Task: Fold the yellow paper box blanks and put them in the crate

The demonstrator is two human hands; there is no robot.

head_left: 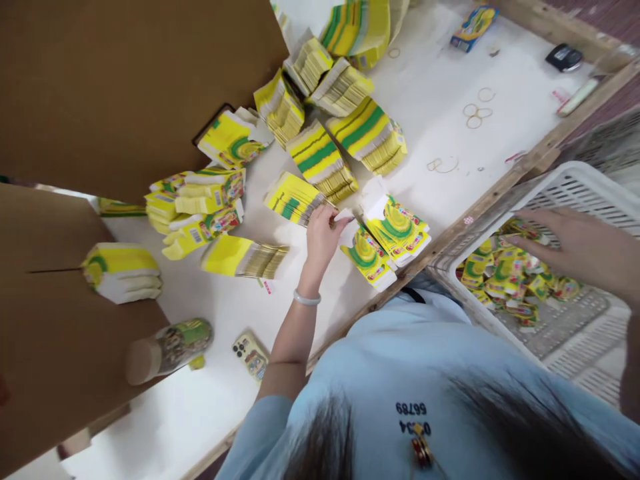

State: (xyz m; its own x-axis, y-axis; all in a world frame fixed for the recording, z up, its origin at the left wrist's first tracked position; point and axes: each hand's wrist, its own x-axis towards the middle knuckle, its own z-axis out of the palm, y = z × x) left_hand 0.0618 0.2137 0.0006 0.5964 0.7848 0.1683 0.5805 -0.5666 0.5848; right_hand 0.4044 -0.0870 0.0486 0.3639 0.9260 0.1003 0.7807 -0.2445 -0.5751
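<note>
My left hand, with a pale bangle on the wrist, pinches the white end flap of a small yellow-and-green carton near the table's front edge. Next to that carton lies a short stack of similar flat cartons. A fanned stack of folded cartons lies just beyond my left hand. My right hand is over a white plastic basket, its fingers stretched out and holding nothing I can see. Several small yellow cartons lie in the basket below it.
More carton stacks spread toward the back. Large brown cardboard boxes stand at the left. A jar and a phone lie near me. Rubber bands, a blue box and a black tape measure are at right.
</note>
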